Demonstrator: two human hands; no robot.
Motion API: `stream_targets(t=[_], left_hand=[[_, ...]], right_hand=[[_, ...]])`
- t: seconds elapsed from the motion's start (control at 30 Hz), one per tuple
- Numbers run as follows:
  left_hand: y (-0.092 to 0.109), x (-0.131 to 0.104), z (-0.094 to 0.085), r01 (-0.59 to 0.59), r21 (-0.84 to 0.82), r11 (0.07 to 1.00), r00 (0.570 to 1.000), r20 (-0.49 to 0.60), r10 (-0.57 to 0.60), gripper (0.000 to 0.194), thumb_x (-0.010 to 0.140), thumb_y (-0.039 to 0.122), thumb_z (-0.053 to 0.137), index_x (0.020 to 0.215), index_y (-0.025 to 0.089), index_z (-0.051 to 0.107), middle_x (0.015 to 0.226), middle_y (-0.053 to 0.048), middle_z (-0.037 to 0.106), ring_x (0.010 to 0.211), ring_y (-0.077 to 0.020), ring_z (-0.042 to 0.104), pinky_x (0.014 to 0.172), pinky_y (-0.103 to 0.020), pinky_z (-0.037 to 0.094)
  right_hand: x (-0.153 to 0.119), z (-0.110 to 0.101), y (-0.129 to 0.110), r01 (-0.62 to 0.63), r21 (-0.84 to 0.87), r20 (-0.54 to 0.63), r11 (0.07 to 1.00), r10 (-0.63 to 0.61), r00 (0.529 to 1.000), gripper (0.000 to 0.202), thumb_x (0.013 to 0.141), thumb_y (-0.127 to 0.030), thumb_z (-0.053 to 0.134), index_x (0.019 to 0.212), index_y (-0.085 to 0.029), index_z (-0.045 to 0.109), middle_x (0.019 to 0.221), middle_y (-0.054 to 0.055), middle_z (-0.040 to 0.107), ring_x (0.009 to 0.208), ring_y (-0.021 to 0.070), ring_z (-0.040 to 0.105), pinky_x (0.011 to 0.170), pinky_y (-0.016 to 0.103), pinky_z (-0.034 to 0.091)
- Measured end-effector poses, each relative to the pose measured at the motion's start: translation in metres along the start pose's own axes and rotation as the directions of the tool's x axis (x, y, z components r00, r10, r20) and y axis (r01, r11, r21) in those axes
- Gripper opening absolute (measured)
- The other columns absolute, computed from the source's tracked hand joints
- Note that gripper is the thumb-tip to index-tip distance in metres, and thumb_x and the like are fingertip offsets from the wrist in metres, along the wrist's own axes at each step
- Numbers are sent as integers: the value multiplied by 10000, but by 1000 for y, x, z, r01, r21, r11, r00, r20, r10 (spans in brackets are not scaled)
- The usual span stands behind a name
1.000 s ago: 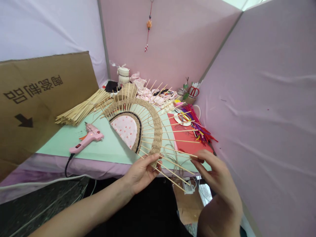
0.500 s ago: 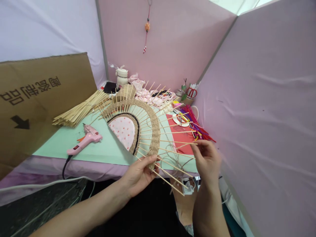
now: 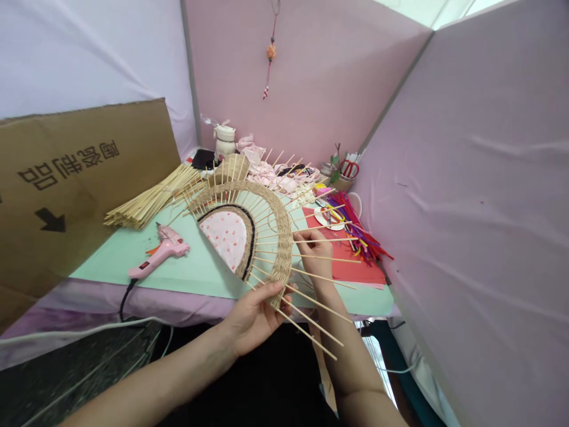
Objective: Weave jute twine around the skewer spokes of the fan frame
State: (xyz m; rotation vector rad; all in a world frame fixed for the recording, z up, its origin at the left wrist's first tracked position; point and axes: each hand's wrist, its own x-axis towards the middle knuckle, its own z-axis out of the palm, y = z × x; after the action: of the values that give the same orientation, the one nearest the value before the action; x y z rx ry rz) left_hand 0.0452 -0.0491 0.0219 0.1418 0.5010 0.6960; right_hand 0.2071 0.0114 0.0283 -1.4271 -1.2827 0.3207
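- Change since the earlier frame: my right hand [image 3: 316,252] moves inward from the rod tips to the outer edge of the curved, tightly woven tan cord band [image 3: 284,243]; my left hand stays at the band's lower end.
- Left hand [image 3: 255,320]: closed on that end, thumb on top, fingers curled beneath.
- Right hand: fingers bent and drawn in toward the thumb; whether the tips meet, or have the thin tan cord [image 3: 304,273] between them, I cannot tell.
- Position: the band arcs across radiating slender pale wooden rods [image 3: 347,260], around the half-round panel covered in pink, red-dotted fabric [image 3: 225,234]. The whole piece is tilted over the pale green work mat [image 3: 195,276], its near end in my left hand.
- Rods pass in front of my right hand, so I judge it is working from behind them.
- Technique, my judgement: pass the cord alternately over and under single rods, then snug each pass against the band's outer edge.
- Pull evenly; too hard a tug could bow the thin rods or bunch their spacing.
- Keep the left grip firm but light, so the end neither slips nor crushes.
- Watch the slack: loose cord could snag on the rod tips.
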Motion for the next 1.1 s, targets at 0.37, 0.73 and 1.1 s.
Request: stream_targets(t=[0.37,0.73,1.1], left_hand=[[-1,4,-9,158,-241,958,926,372,-60,288,854,219,627,1110,92,658,866,-57,598,661,-91,512,721,-268,454],[-2,3,-9,142,-264,954,945,323,-51,242,856,198,622,1082,112,639,834,-24,559,652,-96,481,701,-267,430],[-2,4,-10,153,-256,954,948,312,-68,244,856,197,621,1087,118,626,830,-23,556,653,-102,490,699,-272,429]], right_hand=[[-10,-23,15,-119,105,-17,987,121,993,256,725,-408,729,676,-163,675,608,-2,601,579,126,501,565,258,399],[-26,-105,-4,103,23,270,994,-105,957,96,877,-295,619,841,-212,652,800,12,618,722,133,554,639,245,429],[-47,-127,-49,279,38,301,960,-277,912,82,872,-148,613,826,-215,601,755,-3,573,694,119,532,627,238,428]])
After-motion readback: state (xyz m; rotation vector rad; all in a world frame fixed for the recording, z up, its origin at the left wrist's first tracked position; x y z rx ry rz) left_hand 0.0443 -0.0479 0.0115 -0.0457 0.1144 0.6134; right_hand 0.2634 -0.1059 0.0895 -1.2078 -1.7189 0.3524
